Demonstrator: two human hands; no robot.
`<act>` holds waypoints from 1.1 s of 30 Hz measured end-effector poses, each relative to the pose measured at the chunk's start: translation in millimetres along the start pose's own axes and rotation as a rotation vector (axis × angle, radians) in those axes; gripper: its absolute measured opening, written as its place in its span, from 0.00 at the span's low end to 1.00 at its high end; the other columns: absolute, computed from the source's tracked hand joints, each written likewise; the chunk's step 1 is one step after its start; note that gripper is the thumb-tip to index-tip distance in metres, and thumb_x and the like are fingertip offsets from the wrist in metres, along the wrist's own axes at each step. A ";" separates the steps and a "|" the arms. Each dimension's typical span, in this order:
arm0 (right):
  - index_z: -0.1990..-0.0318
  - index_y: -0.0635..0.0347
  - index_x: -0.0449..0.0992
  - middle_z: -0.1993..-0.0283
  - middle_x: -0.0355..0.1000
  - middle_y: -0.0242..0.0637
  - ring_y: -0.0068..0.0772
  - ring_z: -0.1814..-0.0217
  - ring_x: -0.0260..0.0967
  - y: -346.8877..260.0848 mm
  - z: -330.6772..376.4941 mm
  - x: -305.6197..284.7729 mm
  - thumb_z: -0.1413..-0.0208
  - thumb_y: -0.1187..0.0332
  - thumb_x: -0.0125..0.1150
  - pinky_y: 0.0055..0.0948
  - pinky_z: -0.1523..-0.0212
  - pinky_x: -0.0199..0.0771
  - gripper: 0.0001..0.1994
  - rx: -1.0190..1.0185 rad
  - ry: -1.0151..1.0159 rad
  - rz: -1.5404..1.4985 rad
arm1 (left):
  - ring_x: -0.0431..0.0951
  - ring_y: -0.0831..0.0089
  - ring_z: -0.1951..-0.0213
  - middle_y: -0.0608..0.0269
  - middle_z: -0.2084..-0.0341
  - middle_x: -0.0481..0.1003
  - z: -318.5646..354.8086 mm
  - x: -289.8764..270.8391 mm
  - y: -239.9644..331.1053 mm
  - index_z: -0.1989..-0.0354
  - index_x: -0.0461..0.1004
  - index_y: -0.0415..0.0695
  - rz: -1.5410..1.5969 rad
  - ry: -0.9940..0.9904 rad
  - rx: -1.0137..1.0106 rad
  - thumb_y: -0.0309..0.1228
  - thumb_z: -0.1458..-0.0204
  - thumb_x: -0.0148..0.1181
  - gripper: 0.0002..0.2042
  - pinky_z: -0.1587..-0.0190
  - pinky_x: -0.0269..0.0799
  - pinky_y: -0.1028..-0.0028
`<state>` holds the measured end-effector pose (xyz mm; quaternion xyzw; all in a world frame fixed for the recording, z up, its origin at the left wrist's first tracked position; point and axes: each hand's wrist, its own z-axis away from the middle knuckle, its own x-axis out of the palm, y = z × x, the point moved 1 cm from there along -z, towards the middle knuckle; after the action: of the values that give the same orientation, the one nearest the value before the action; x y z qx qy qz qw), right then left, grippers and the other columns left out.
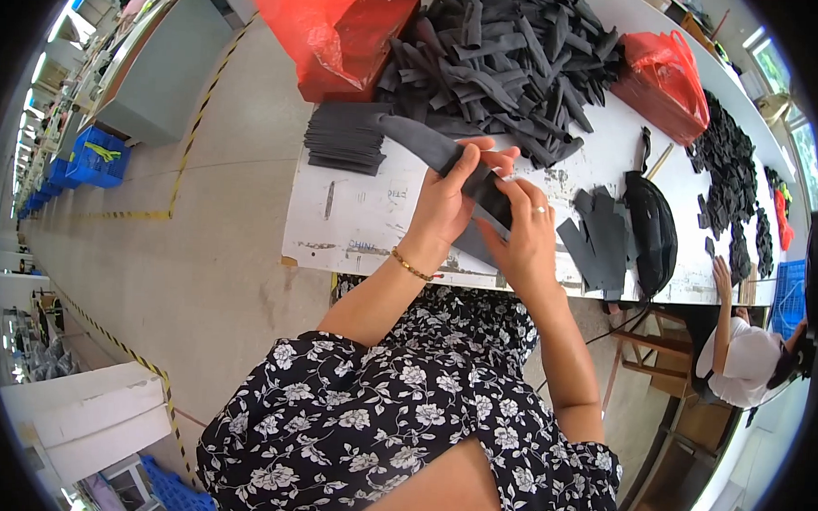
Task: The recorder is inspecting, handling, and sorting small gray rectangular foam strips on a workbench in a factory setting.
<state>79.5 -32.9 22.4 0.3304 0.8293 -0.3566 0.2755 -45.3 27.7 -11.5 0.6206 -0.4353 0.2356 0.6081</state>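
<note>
Both hands meet above the white worktable's [356,227] near edge: the left hand [447,203] and right hand [525,232] each pinch one long dark grey fabric strip [431,146]. Behind it lie a heaped pile of similar strips [506,61] and a neat flat stack [345,138].

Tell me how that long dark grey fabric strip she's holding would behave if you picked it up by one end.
The long dark grey fabric strip probably flops: it bends where the left hand and right hand pinch it. It is likely light, being thin and flat. It seems unlikely to slip, since its surface looks matte.
</note>
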 end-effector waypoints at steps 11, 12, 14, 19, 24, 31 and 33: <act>0.58 0.62 0.68 0.53 0.68 0.47 0.51 0.59 0.71 20.1 5.4 -5.0 0.54 0.79 0.65 0.39 0.61 0.73 0.16 0.033 -0.123 -0.116 | 0.72 0.58 0.44 0.56 0.61 0.78 6.1 -0.3 -11.4 0.55 0.72 0.39 0.022 0.143 -0.022 0.37 0.38 0.52 0.13 0.45 0.70 0.64; 0.58 0.62 0.68 0.53 0.68 0.47 0.51 0.59 0.71 21.1 5.0 -3.1 0.54 0.79 0.65 0.39 0.61 0.73 0.16 0.030 -0.126 -0.118 | 0.72 0.58 0.44 0.56 0.61 0.78 7.3 0.9 -13.6 0.55 0.72 0.39 0.022 0.146 -0.018 0.37 0.38 0.52 0.13 0.45 0.70 0.64; 0.60 0.63 0.70 0.55 0.70 0.47 0.49 0.62 0.72 23.7 -0.9 0.8 0.52 0.79 0.64 0.38 0.63 0.74 0.12 -0.043 -0.097 -0.115 | 0.75 0.65 0.49 0.53 0.58 0.78 8.1 7.5 -22.7 0.54 0.72 0.37 0.105 0.129 -0.022 0.38 0.38 0.51 0.15 0.44 0.67 0.65; 0.63 0.64 0.72 0.59 0.71 0.45 0.49 0.64 0.73 28.5 -3.7 5.6 0.52 0.80 0.63 0.38 0.66 0.75 0.09 -0.089 -0.083 -0.131 | 0.74 0.65 0.48 0.52 0.58 0.78 9.9 3.5 -32.4 0.54 0.71 0.37 0.174 0.118 -0.061 0.37 0.38 0.51 0.15 0.43 0.67 0.64; 0.65 0.64 0.72 0.61 0.71 0.43 0.48 0.64 0.73 28.6 -1.9 -6.3 0.54 0.81 0.64 0.39 0.66 0.75 0.09 -0.110 -0.083 -0.138 | 0.78 0.60 0.55 0.53 0.63 0.78 5.9 9.8 -9.7 0.56 0.71 0.37 0.187 0.199 0.024 0.37 0.39 0.53 0.14 0.48 0.72 0.64; 0.65 0.64 0.75 0.62 0.72 0.41 0.41 0.68 0.72 23.6 -3.7 -5.5 0.49 0.80 0.61 0.31 0.69 0.73 0.05 -0.114 -0.025 -0.153 | 0.79 0.60 0.58 0.58 0.68 0.78 7.6 17.7 -17.7 0.58 0.71 0.39 0.238 0.234 0.026 0.38 0.39 0.53 0.13 0.49 0.73 0.65; 0.65 0.64 0.75 0.62 0.73 0.41 0.41 0.68 0.73 23.0 -3.5 -2.3 0.49 0.80 0.61 0.31 0.69 0.73 0.05 -0.108 -0.021 -0.177 | 0.79 0.61 0.58 0.59 0.68 0.78 9.4 18.5 -18.3 0.59 0.71 0.39 0.251 0.250 0.025 0.39 0.39 0.53 0.13 0.49 0.72 0.65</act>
<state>97.3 -18.9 16.7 0.2370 0.8702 -0.3380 0.2690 -22.9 11.8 -7.7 0.5347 -0.4274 0.3907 0.6154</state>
